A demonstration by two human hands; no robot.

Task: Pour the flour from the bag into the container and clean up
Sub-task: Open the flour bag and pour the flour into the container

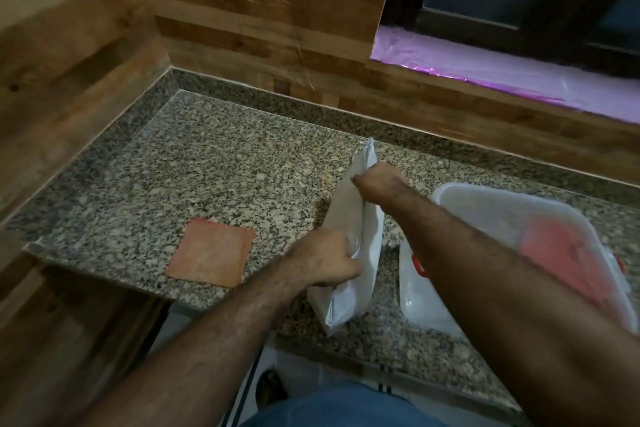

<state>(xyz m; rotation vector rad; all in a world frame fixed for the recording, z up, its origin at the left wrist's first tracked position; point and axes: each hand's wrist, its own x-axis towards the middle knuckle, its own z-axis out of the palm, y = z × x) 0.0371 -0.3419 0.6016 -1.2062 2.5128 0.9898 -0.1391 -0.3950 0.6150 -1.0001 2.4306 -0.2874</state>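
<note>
Jeans [346,406]: blue fabric at the near edge of the view, below both forearms.
Lid [420,291]: clear plastic with a red mark, lying on the counter to the right of the bag; the right forearm crosses over part of it.
Left hand [327,262]: fingers curled round the near, lower part of the bag, gripping its left side.
Flour bag [363,253]: white, standing tilted on the counter near its near edge, its top leaning toward the far side; held between both hands; it sits just left of the container.
Cloth [211,251]: orange-pink square, lying flat on the counter, to the left of the bag and apart from it, close to the near edge.
Container [491,210]: translucent rectangular plastic box at the right, on the counter; a pink-red shape shows through its near wall; the right forearm hides part of it. Contents cannot be told.
Right hand [375,184]: closed on the upper end of the bag, pinching it just below the top corner.
Counter [207,166]: speckled granite, running from the near edge to a raised granite strip at the far side.
Wall [242,10]: wood-pattern panels, at the left and at the far side.
Window sill [519,69]: at the far right, covered with a purple-tinted sheet, below a dark window frame.
</note>
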